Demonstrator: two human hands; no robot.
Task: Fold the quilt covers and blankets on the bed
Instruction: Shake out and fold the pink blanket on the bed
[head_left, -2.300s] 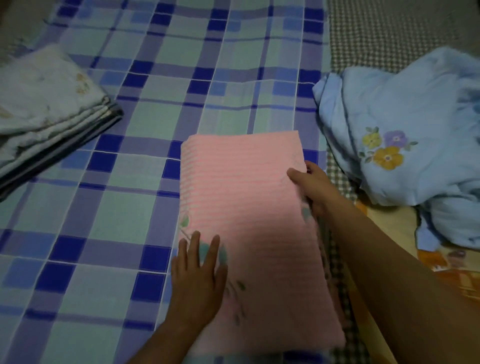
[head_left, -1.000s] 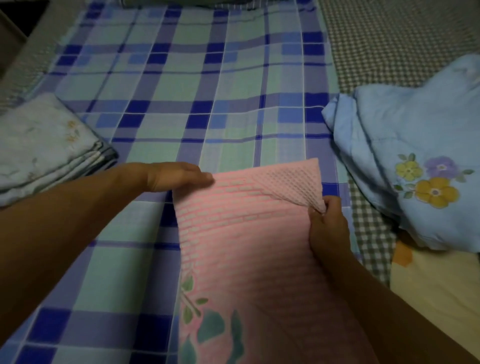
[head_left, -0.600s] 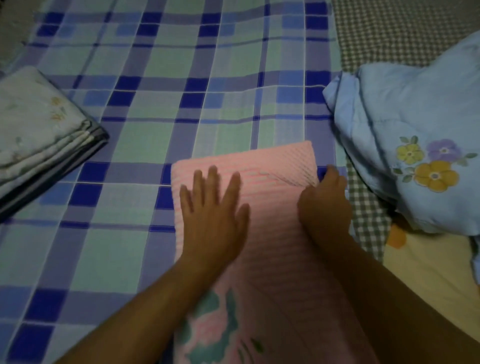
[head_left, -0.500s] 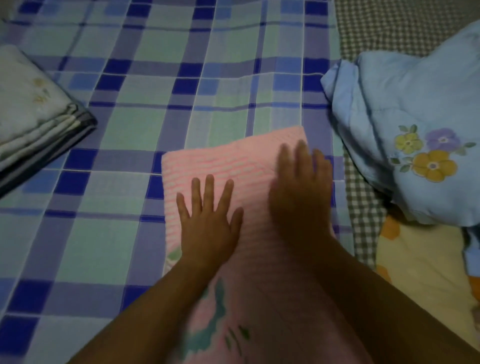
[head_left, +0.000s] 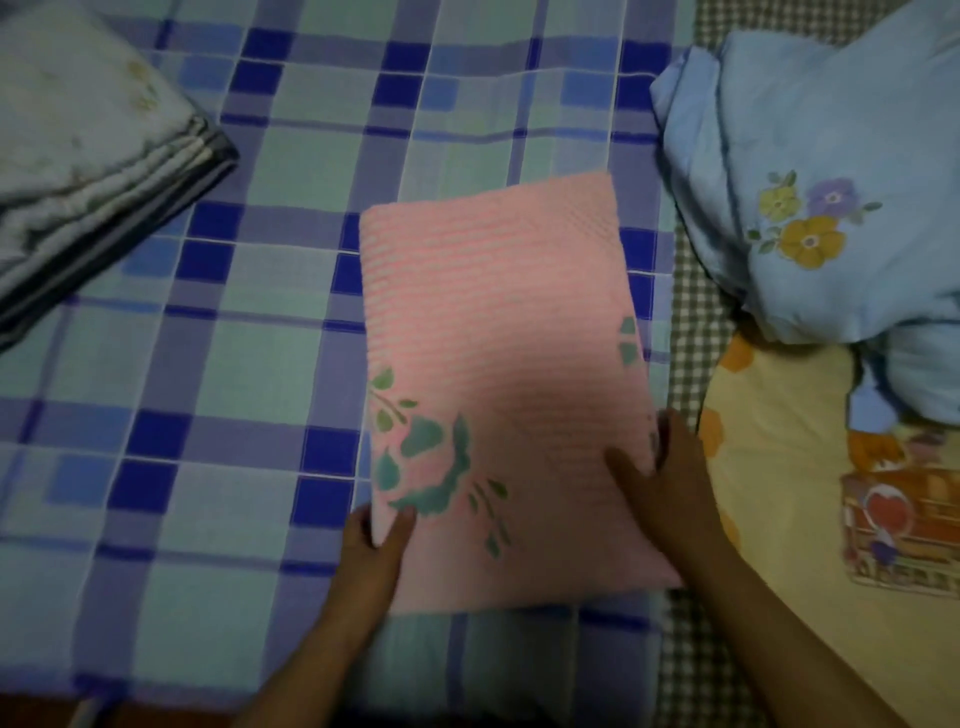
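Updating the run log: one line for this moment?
folded pink striped blanket flat on plaid sheet | left hand pinches left edge | right hand grips right edge

Folded blanket (head_left: 498, 374) on bedsheet (head_left: 208, 364), between folded stack (head_left: 88, 156) left, crumpled quilt (head_left: 810, 182) right.

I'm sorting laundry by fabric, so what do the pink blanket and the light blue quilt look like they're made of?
The pink blanket looks like towelling or a woven cotton: matte, with raised ribbed stripes and a teal leaf pattern. The light blue quilt looks like smooth padded cotton or polyester: puffy folds, soft creases, flower motifs, possibly embroidered. The fibre itself cannot be told from the picture.
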